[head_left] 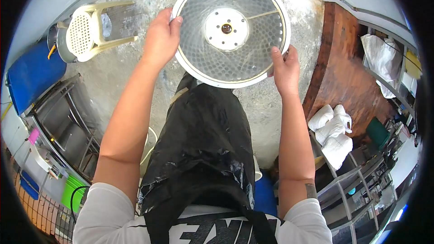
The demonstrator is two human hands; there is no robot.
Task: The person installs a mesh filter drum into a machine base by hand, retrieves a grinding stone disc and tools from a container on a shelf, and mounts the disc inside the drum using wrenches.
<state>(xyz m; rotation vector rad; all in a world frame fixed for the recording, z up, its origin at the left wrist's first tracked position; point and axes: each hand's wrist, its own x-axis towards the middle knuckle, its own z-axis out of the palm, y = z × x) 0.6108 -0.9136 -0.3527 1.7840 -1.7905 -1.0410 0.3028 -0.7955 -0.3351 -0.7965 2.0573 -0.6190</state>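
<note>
1. We hold a round disc [194, 20] up in front of us, between our left hand [163, 35] and our right hand [285, 70], above the black apron [205, 126] and the gray floor [266, 122].
2. Our left hand is clamped on the disc's left edge, with the thumb on the front of the rim and the other fingers curled around its side.
3. Our right hand is clamped on the lower right edge, thumb on the rim and fingers wrapped around the outside.
4. The disc has a pale rim, a gray face patterned with round spots, and 1 white plate [214, 36] in the middle with 1 dark center surrounded by small holes. A thin pale strip runs from that plate to the right part of the rim.
5. At the floor's left edge we see a cream plastic stool [81, 34], well apart from our left hand, and a blue panel [34, 77] near it.
6. Along the floor's right edge lies a reddish-brown wooden surface [348, 77], with white bags [332, 131] by its lower edge.
</note>
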